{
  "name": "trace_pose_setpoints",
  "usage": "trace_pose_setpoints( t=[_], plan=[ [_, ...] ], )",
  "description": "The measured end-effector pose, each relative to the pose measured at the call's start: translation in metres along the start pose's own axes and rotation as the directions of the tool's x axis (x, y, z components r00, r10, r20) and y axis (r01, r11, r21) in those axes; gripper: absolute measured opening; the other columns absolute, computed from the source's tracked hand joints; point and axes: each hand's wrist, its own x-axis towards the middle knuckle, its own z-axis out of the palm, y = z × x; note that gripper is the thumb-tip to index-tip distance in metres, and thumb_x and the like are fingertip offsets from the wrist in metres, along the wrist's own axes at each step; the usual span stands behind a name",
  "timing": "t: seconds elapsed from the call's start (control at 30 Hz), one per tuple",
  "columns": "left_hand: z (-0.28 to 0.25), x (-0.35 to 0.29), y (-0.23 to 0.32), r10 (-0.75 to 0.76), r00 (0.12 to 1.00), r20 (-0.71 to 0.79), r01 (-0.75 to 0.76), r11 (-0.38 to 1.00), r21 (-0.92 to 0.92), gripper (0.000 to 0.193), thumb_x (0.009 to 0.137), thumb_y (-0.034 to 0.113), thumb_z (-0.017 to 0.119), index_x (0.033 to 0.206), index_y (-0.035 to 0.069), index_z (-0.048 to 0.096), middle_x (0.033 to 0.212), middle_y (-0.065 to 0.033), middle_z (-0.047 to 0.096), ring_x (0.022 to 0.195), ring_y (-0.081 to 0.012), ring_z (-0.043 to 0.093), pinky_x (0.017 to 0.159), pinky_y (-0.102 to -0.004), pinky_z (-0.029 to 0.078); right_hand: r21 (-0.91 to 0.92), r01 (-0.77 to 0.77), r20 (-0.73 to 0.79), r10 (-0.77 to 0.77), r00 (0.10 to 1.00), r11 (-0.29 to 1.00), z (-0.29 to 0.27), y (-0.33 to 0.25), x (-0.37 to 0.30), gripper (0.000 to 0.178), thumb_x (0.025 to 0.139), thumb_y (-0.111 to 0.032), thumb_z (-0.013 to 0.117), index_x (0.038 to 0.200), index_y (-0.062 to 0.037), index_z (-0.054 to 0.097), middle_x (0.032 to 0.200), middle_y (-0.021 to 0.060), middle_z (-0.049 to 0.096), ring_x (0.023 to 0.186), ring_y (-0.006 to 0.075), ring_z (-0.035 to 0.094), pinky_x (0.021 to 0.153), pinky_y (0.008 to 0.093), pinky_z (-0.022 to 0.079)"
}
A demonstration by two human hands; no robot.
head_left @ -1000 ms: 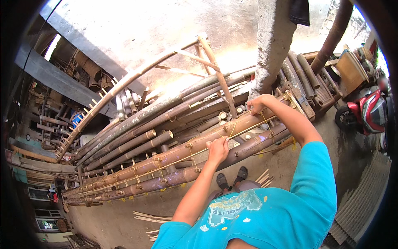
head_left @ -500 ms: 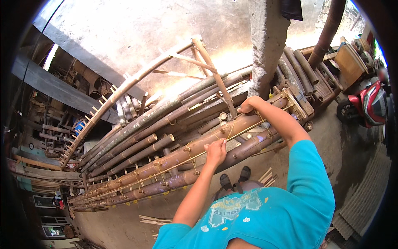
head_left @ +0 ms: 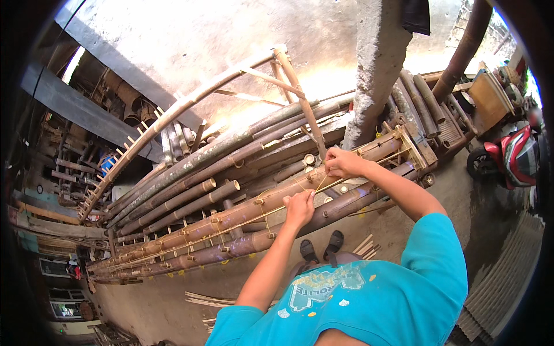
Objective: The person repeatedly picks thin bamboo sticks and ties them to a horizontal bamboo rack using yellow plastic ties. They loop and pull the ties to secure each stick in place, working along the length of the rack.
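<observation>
Left hand [head_left: 299, 209] is curled, thumb and finger looking pinched on the yellow cord [head_left: 319, 185], between the two poles and just off the upper one. Right hand [head_left: 343, 164] is over the upper bamboo pole [head_left: 235, 214], fingertips drawn together by the cord's other end — can't tell if they actually grip it.

Key relation: cord spans a short gap from left hand toward one o'clock, up to the right hand. Upper pole's long axis runs eight to two, so the cord cuts across it; right hand is nearer the pole, left is on the body side.

Lower bamboo pole [head_left: 248, 245] lies alongside, on the six o'clock side; a thin strip [head_left: 248, 222] runs lengthwise between them. Pegs [head_left: 258, 201] stud both poles. Loose bamboo lengths [head_left: 199, 207] sit toward ten — concrete pillar [head_left: 378, 69] toward one.
</observation>
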Motion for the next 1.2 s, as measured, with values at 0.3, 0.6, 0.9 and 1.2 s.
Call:
trace_pose_setpoints(
  t=[0.3,0.6,0.9,1.2],
  plan=[
    [0.0,0.0,-0.001,-0.002,1.0,0.005,0.002,1.0,0.018,0.026,0.097,0.026,0.049,0.101,0.012,0.071,0.086,-0.0158,0.069,0.086,-0.0313,0.064,0.08,-0.0439,0.031,-0.722,-0.247,-0.034,0.323,0.946,0.646,-0.077,0.057,0.023,0.027,0.084,-0.033,0.063,0.089,-0.0085,0.073,0.098,0.0142,0.062,0.092,0.0325,0.063,0.079,0.0422,0.052],
    [0.001,0.002,-0.002,-0.003,1.0,-0.001,0.003,0.999,0.052,0.024,0.097,0.025,0.05,0.101,0.013,0.071,0.086,-0.0158,0.069,0.086,-0.0318,0.064,0.082,-0.0444,0.032,0.018,-0.661,0.091,0.658,0.748,0.75,-0.109,0.055,0.039,0.041,0.1,-0.043,0.048,0.096,-0.0073,0.068,0.086,0.0077,0.067,0.077,0.0185,0.063,0.073,0.0342,0.051],
    [0.004,0.002,-0.013,-0.017,0.999,0.045,0.014,0.997,0.075,0.025,0.097,0.026,0.05,0.1,0.013,0.071,0.084,-0.0185,0.068,0.084,-0.0349,0.063,0.08,-0.0457,0.032,0.944,-0.064,-0.075,0.4,0.913,0.322,-0.028,-0.139,0.001,0.045,0.103,-0.043,0.036,0.087,-0.0046,0.054,0.079,0.0064,0.056,0.074,0.017,0.056,0.068,0.0349,0.047],
    [-0.005,0.033,-0.003,0.026,0.998,0.059,0.002,0.902,-0.431,0.023,0.098,0.022,0.053,0.1,0.005,0.068,0.079,-0.0053,0.069,0.081,-0.0115,0.064,0.079,-0.033,0.048,0.612,-0.38,0.012,0.472,0.882,0.694,0.134,-0.174,-0.072,0.043,0.1,-0.04,0.045,0.085,-0.0034,0.059,0.076,0.0228,0.061,0.075,0.0444,0.06,0.068,0.0517,0.047]
  ],
)
